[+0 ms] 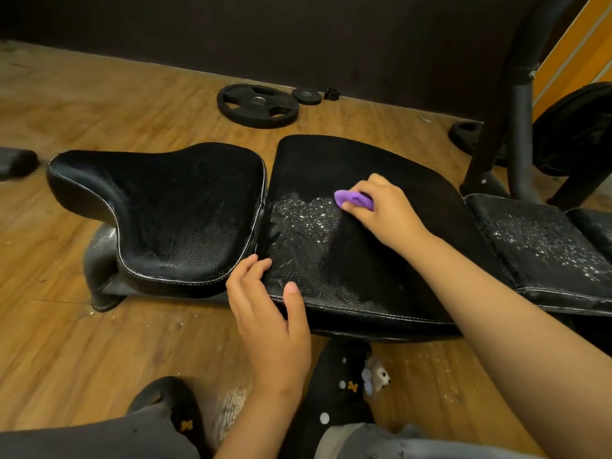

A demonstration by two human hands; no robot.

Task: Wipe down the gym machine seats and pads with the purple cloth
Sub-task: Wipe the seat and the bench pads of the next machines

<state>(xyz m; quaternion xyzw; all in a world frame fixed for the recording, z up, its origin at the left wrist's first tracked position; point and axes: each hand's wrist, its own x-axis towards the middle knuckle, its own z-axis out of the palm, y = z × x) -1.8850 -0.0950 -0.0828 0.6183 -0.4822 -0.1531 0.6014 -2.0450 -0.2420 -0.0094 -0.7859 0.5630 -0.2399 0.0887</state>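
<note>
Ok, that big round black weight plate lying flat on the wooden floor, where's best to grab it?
Probably one of the cut-out openings between its spokes, fingers hooked in from above. The big round black weight plate lies flat on the wooden floor, so its rim leaves no gap underneath. Come from the near side; a small black plate sits close on its right.

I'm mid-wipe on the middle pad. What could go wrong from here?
The purple cloth is bunched small in the right hand, so it may smear the droplets on the middle pad. The right pad, also speckled wet, could get skipped. The left hand rests on the wet near edge and might slip.
</note>
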